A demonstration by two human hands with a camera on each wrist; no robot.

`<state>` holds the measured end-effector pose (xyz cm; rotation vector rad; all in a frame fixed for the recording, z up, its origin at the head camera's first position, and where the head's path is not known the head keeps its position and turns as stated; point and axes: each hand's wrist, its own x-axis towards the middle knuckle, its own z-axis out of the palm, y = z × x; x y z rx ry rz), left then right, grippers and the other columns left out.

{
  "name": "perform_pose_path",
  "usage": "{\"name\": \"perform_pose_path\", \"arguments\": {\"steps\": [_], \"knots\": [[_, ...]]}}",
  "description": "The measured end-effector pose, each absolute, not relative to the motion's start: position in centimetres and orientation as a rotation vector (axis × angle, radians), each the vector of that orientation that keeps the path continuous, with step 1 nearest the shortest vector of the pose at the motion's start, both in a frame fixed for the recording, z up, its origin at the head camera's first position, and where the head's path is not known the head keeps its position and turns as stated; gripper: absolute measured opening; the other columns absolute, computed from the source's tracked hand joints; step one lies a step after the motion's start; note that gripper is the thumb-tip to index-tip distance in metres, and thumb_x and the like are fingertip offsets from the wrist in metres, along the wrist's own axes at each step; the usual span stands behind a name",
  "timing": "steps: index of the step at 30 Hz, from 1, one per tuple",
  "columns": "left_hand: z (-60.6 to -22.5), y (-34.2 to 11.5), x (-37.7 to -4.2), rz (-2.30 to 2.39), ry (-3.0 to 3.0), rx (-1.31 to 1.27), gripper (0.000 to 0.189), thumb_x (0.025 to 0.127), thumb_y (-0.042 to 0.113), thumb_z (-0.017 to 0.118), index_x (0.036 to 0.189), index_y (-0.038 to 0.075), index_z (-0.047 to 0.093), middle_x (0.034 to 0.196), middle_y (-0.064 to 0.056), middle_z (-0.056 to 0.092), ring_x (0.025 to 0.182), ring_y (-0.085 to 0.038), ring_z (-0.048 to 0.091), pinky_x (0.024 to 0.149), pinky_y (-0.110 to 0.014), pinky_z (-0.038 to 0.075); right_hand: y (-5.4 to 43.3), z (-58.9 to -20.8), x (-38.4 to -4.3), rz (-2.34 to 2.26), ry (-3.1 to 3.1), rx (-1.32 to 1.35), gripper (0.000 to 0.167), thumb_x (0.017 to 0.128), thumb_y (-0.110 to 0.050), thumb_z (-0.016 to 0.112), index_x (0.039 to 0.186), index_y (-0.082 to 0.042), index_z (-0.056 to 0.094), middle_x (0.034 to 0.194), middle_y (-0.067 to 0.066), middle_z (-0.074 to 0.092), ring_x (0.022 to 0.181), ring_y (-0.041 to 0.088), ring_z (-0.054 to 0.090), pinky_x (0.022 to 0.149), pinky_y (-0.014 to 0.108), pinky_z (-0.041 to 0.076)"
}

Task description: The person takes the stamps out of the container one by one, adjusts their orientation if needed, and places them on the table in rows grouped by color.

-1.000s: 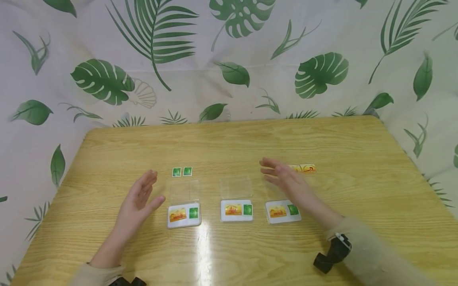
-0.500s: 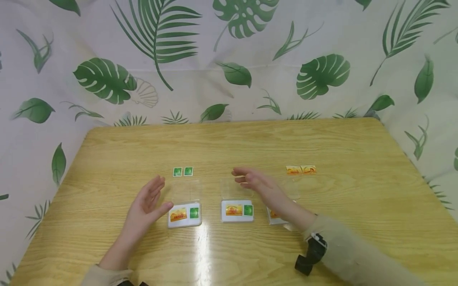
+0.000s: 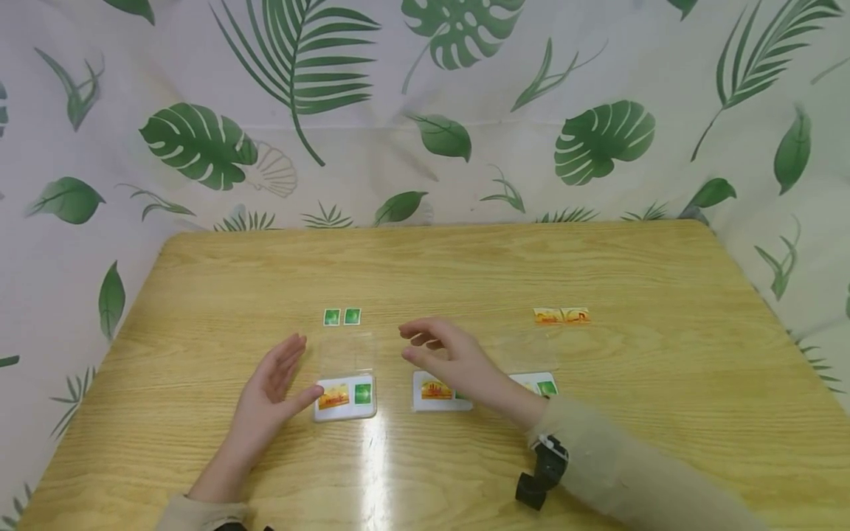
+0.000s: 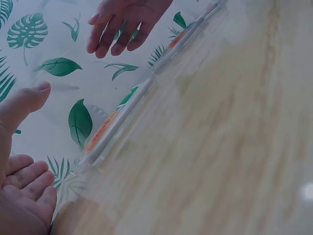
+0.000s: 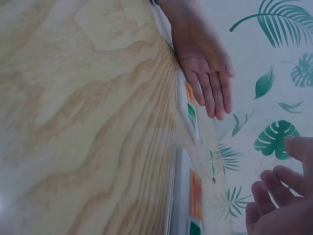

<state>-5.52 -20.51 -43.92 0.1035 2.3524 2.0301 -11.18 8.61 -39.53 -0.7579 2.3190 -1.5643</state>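
Note:
Three flat white cases lie in a row: the left case [image 3: 345, 413], the middle case [image 3: 425, 405] and the right case [image 3: 531, 380]. Each carries an orange-yellow picture piece and a small green square; clear lids [image 3: 345, 352] lie folded back behind them. My left hand [image 3: 262, 394] is held beside the left case with fingers extended and empty; its thumb overlaps the case's corner in the head view. Over the middle case hangs my right hand [image 3: 458, 365], fingers loosely bent, holding nothing. It covers part of the middle case's green square, and my forearm hides part of the right case.
Two loose green squares [image 3: 341, 317] with white edges lie behind the left case. At the back right are two orange-yellow pieces [image 3: 561, 316] side by side. Leaf-patterned cloth [image 3: 491, 147] rises behind the wooden table [image 3: 664, 295].
My right hand has moved left, from near the orange-yellow pieces and right case to over the middle case. My left hand has shifted slightly right, towards the left case.

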Motion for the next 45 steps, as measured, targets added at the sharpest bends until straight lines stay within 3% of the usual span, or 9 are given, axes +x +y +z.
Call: {"name": "perform_pose_path", "arguments": {"steps": [12, 19, 21, 30, 45], "knots": [[-44.8, -20.7, -5.4, 1.845, 2.506, 0.225, 0.086, 0.074, 0.015, 0.083, 0.146, 0.009, 0.036, 0.148, -0.008, 0.038, 0.139, -0.024, 0.029, 0.108, -0.014, 0.024, 5.4, -39.7, -10.9, -1.433, 2.449, -0.923, 0.041, 0.087, -0.018, 0.071, 0.122, 0.0, 0.059, 0.117, 0.013, 0.058, 0.103, 0.028, 0.055, 0.087, 0.037, 0.052], [-44.8, -20.8, -5.2, 1.481, 2.745, 0.336, 0.091, 0.07, 0.037, 0.085, 0.147, 0.02, 0.039, 0.148, -0.002, 0.039, 0.136, -0.027, 0.032, 0.11, -0.051, 0.028, 4.0, -40.2, -10.7, -1.251, 2.578, -1.032, 0.045, 0.084, -0.025, 0.074, 0.124, -0.007, 0.062, 0.12, 0.006, 0.057, 0.11, 0.022, 0.051, 0.093, 0.034, 0.047], [-44.8, -20.8, -5.2, 1.417, 2.777, 0.376, 0.093, 0.069, 0.041, 0.084, 0.147, 0.02, 0.038, 0.148, -0.003, 0.039, 0.135, -0.028, 0.033, 0.108, -0.055, 0.028, 3.7, -40.4, -10.6, -1.215, 2.595, -1.069, 0.046, 0.083, -0.026, 0.075, 0.123, -0.006, 0.063, 0.119, 0.007, 0.057, 0.11, 0.023, 0.049, 0.093, 0.036, 0.045], [-45.1, -20.8, -5.3, 1.311, 2.806, 0.535, 0.086, 0.07, 0.038, 0.084, 0.142, 0.012, 0.045, 0.147, -0.004, 0.041, 0.134, -0.027, 0.036, 0.109, -0.053, 0.029, 2.2, -40.8, -10.3, -1.033, 2.63, -1.147, 0.039, 0.08, -0.027, 0.078, 0.113, -0.007, 0.069, 0.109, 0.003, 0.059, 0.1, 0.02, 0.047, 0.083, 0.029, 0.041], [-45.1, -21.0, -5.3, 1.22, 2.833, 0.564, 0.079, 0.073, 0.039, 0.082, 0.139, 0.011, 0.049, 0.145, -0.007, 0.043, 0.134, -0.028, 0.038, 0.107, -0.055, 0.031, 0.6, -41.1, -10.0, -0.821, 2.643, -1.149, 0.039, 0.082, -0.033, 0.075, 0.114, -0.01, 0.07, 0.108, 0.0, 0.063, 0.1, 0.015, 0.05, 0.085, 0.023, 0.042]]}}
